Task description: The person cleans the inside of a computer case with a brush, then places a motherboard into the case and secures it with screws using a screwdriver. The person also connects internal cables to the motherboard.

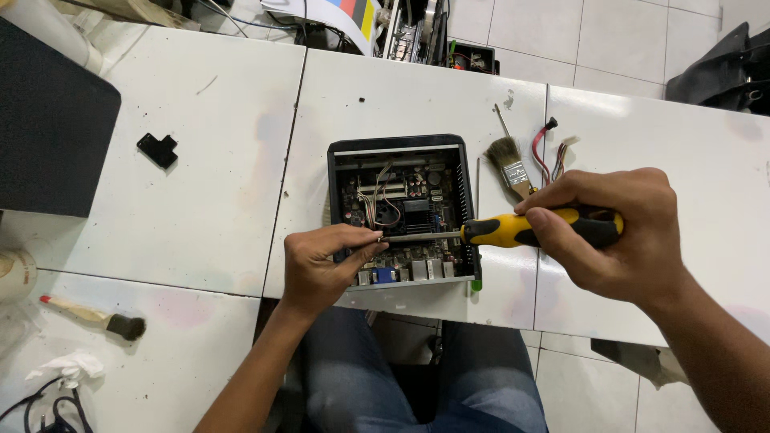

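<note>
Yellow-and-black-handled screwdriver [513, 230] lying level, left-right, above open black computer case [399, 210] at white desk's [200, 208] near edge; right hand [618, 232] closed round handle, left hand [325, 261] pinching shaft tip.

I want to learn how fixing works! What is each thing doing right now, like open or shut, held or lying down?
Small computer case: lid off, circuit board showing.
Screwdriver: held level over the case.
Right hand: gripping the handle.
Left hand: pinching the shaft's tip.
Paintbrush: lying beside the case.
Second brush: lying at left.
Black bracket: lying loose.
</note>
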